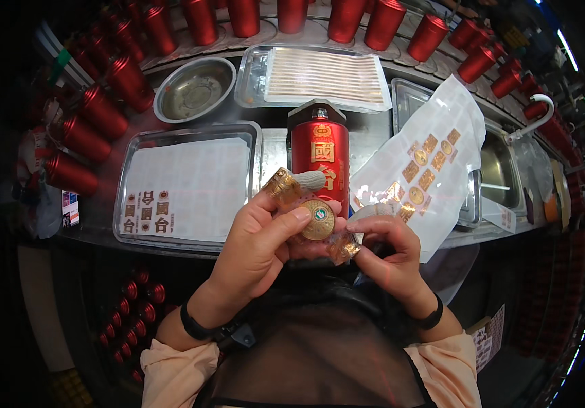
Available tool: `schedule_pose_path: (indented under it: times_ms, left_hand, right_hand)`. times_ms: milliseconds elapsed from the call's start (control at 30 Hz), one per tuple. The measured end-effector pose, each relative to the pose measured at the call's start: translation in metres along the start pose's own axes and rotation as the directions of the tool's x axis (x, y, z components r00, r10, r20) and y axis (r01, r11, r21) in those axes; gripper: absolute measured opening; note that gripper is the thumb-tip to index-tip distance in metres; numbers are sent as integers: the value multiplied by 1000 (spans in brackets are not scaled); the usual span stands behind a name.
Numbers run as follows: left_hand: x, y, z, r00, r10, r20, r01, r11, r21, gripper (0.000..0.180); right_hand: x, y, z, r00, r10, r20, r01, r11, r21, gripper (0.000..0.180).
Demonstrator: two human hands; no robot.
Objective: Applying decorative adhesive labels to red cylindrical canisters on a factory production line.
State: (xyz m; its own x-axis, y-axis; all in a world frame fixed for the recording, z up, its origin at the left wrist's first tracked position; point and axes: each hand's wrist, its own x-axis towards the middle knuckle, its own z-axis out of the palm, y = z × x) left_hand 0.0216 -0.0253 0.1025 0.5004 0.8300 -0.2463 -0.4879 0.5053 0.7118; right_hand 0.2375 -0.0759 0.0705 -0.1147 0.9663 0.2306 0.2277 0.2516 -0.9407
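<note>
In front of my chest my left hand is closed, its thumb pressing on a gold decal with a round medallion and a small green centre. The decal is on clear film, and its gold ends stick out past the fingers. My right hand pinches the film's right end between thumb and fingertips. A pale finger cover shows on a finger of each hand. Just beyond stands a red bottle with gold raised-looking characters, in a dark angular holder; my hands hide its lower part.
At left is a tray with a decal sheet, below a metal bowl. A tray of gold strips lies at the back. A decal sheet slants on the right, near a basin. Red bottles curve around on a conveyor.
</note>
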Motion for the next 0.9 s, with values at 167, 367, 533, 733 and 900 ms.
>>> schedule_pose_path:
  times_ms: [167, 367, 533, 733, 900]
  left_hand:
    - [-5, 1, -9, 999, -31, 16, 32, 998, -58, 41]
    - [-18, -8, -33, 991, 122, -54, -118, 990, 70, 45]
    - [-17, -20, -59, 973, 201, -113, -191, 977, 89, 41]
    - [2, -42, -64, 907, 335, -255, -240, 910, 338, 40]
    - [6, -36, -63, 903, 339, -262, -247, 912, 328, 40]
  right_hand:
    - [-3, 2, -2, 996, 51, 68, -54, 998, 46, 20]
    - [-2, -17, -16, 903, 401, 157, -426, 886, 185, 8]
    - [11, -9, -36, 869, 476, 134, -493, 853, 168, 5]
    - [34, 4, -48, 887, 459, 49, -461, 886, 38, 5]
    - [36, 14, -46, 892, 453, 11, -453, 890, 52, 7]
